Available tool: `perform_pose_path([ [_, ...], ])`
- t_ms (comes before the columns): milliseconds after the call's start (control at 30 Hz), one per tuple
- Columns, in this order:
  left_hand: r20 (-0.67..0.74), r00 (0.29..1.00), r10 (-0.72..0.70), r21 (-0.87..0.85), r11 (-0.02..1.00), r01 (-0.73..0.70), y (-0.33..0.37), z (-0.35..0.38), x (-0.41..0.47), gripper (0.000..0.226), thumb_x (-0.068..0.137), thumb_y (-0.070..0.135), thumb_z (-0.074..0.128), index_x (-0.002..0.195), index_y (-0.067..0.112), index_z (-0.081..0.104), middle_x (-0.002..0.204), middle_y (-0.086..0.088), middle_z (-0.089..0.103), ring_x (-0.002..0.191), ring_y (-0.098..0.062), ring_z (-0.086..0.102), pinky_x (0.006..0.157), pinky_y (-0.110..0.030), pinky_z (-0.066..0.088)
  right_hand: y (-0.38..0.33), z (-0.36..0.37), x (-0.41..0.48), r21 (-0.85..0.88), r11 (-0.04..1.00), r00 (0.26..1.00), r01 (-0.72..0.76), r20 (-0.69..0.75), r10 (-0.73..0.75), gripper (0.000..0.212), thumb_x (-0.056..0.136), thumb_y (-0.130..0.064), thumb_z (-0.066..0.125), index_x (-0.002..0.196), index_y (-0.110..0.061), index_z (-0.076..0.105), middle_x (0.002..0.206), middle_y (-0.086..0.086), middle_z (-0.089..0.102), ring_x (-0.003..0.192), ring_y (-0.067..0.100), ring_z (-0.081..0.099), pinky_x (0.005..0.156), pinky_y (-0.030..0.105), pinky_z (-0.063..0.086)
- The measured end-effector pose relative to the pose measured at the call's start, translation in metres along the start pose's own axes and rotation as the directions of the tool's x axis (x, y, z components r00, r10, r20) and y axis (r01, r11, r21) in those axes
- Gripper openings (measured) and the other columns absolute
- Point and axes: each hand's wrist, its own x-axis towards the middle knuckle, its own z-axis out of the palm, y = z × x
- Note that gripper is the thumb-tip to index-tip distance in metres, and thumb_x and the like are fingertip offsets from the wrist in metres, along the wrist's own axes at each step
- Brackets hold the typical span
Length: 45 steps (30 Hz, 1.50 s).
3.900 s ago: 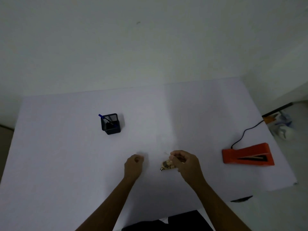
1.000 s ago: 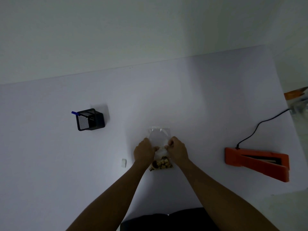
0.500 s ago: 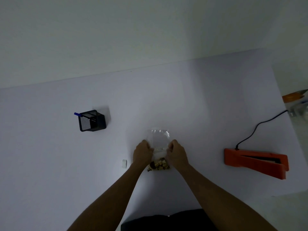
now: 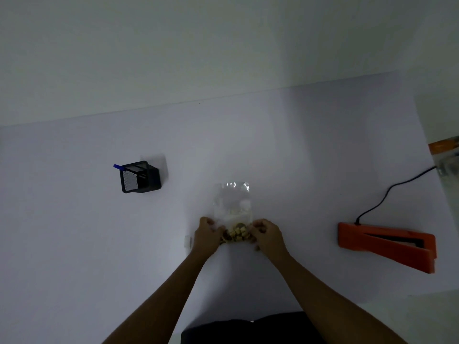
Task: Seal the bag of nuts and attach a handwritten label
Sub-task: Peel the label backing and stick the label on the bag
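Observation:
A clear plastic bag lies flat on the white table, its open end pointing away from me and nuts gathered at its near end. My left hand pinches the bag's left edge beside the nuts. My right hand pinches the right edge, fingers curled. A small white label lies on the table just left of my left hand. A blue pen sticks out of a black mesh holder at the left.
An orange heat sealer lies at the right with its black cord running off the table's right edge. Blurred packages sit beyond that edge. A pale wall stands behind the table.
Over the last second both hands slid down the bag's sides toward me, from above the nuts to level with them. The bag now lies stretched out longer away from me.

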Motion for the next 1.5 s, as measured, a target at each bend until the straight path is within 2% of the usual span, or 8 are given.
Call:
perform_pose_path([
  [100,-0.081,0.996,0.036,-0.030,0.999,-0.039,0.022,-0.009,0.020,0.035,0.087,0.024,0.068,0.112,0.010,0.049,0.095,-0.011,0.062,0.076,-0.026,0.061,0.073,-0.044,0.058,-0.030,0.006,0.022,0.023,1.000,0.999,0.006,-0.036,-0.005,0.016,0.088,-0.021,0.069,0.091,-0.006,0.066,0.082,0.017,0.071,0.057,0.024,0.066,0.042,0.029,0.052],
  [200,-0.120,0.989,0.089,-0.060,0.993,-0.097,0.051,-0.022,0.041,0.035,0.088,0.020,0.067,0.117,0.007,0.052,0.098,-0.009,0.061,0.084,-0.024,0.062,0.073,-0.036,0.055,-0.067,0.008,0.046,0.041,0.999,0.998,0.034,-0.048,-0.032,0.017,0.089,-0.018,0.066,0.096,-0.002,0.066,0.079,0.017,0.069,0.056,0.020,0.064,0.042,0.027,0.051],
  [533,-0.118,0.981,0.154,-0.053,0.985,-0.161,0.110,-0.046,0.081,0.035,0.091,0.004,0.052,0.126,0.005,0.047,0.101,-0.009,0.058,0.102,-0.029,0.061,0.088,-0.041,0.053,-0.138,0.010,0.106,0.015,1.000,0.999,0.004,-0.041,-0.003,0.018,0.088,-0.023,0.065,0.100,-0.010,0.065,0.090,0.014,0.071,0.062,0.022,0.067,0.044,0.027,0.050],
  [800,-0.102,0.983,0.151,-0.084,0.984,-0.160,0.099,-0.042,0.052,0.051,0.092,0.032,0.061,0.133,0.009,0.040,0.125,-0.016,0.056,0.111,-0.029,0.058,0.097,-0.043,0.049,-0.136,0.005,0.076,-0.004,1.000,0.997,0.027,-0.073,-0.027,0.034,0.087,-0.033,0.064,0.114,-0.012,0.063,0.098,0.008,0.068,0.069,0.019,0.064,0.048,0.029,0.052],
  [967,-0.125,0.948,0.292,-0.048,0.953,-0.299,0.099,-0.038,0.010,0.041,0.094,0.033,0.057,0.127,0.009,0.046,0.118,-0.012,0.062,0.103,-0.026,0.061,0.087,-0.038,0.053,-0.114,-0.012,0.032,-0.008,0.993,0.985,0.114,-0.132,-0.114,0.036,0.089,-0.030,0.064,0.120,-0.013,0.060,0.104,0.011,0.066,0.076,0.020,0.064,0.051,0.031,0.055],
  [1167,0.026,0.923,0.383,-0.065,0.923,-0.380,0.104,0.008,-0.054,0.048,0.093,0.049,0.053,0.124,0.013,0.053,0.111,-0.002,0.062,0.098,-0.017,0.058,0.081,-0.028,0.044,-0.063,-0.057,-0.044,0.092,0.983,0.968,0.156,-0.214,-0.134,0.027,0.093,-0.027,0.061,0.116,-0.014,0.060,0.104,0.008,0.066,0.088,0.023,0.067,0.063,0.039,0.061],
  [1333,0.170,0.887,0.429,-0.037,0.902,-0.429,0.110,0.077,-0.097,0.049,0.092,0.051,0.053,0.122,0.014,0.053,0.114,-0.003,0.062,0.095,-0.015,0.058,0.070,-0.020,0.042,0.006,-0.118,-0.085,0.167,0.985,0.970,0.045,-0.242,-0.003,0.012,0.093,-0.022,0.060,0.100,-0.014,0.066,0.092,0.010,0.066,0.079,0.020,0.064,0.061,0.035,0.057],
  [1500,0.332,0.844,0.420,0.034,0.889,-0.456,0.121,0.160,-0.127,0.057,0.090,0.058,0.051,0.128,0.015,0.048,0.121,-0.004,0.059,0.099,-0.015,0.057,0.078,-0.024,0.044,0.084,-0.200,-0.100,0.250,0.958,0.944,-0.138,-0.261,0.204,0.013,0.093,-0.017,0.059,0.098,-0.007,0.065,0.084,0.013,0.061,0.072,0.023,0.057,0.060,0.033,0.050],
])
